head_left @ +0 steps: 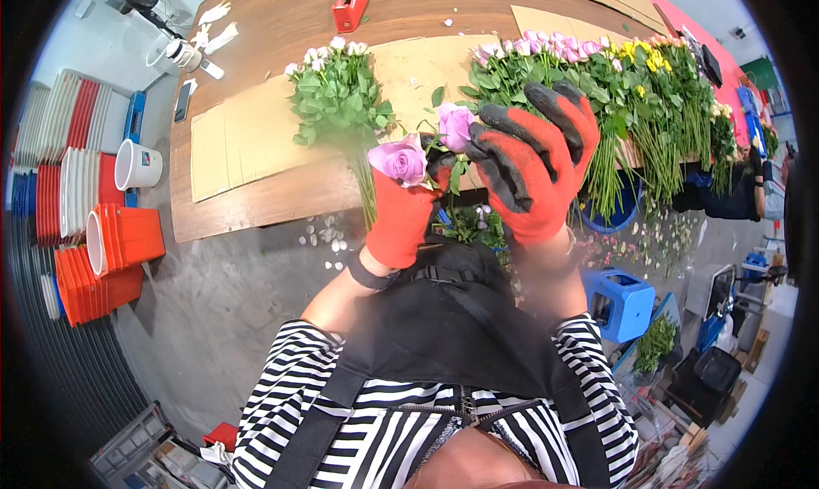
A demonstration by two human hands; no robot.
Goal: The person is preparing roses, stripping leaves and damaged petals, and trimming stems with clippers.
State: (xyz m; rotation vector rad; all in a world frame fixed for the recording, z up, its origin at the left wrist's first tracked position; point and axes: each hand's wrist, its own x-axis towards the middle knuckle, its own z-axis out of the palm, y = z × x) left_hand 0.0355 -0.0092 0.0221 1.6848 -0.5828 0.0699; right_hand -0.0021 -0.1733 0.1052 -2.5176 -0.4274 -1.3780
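Observation:
My left hand (400, 214), in a red glove with dark fingertips, is closed at the stem just below an open pink-purple rose (399, 161). The bloom hides most of its fingers. Close beside stands a second pink-purple rose (455, 125), with green leaves under it; whether the same hand holds its stem, I cannot tell. My right hand (536, 156), gloved alike, is raised with bent fingers spread apart, the nearest fingertips against or right beside the second rose. Its thumb is hidden.
On the wooden table (281, 207) lie a bunch of pale pink roses (337, 92), cardboard (247, 139), a red tape dispenser (350, 4) and a long row of pink and yellow flowers (589, 88). A blue stool (618, 305) stands right; orange crates (102, 267) stand left. Petals litter the floor.

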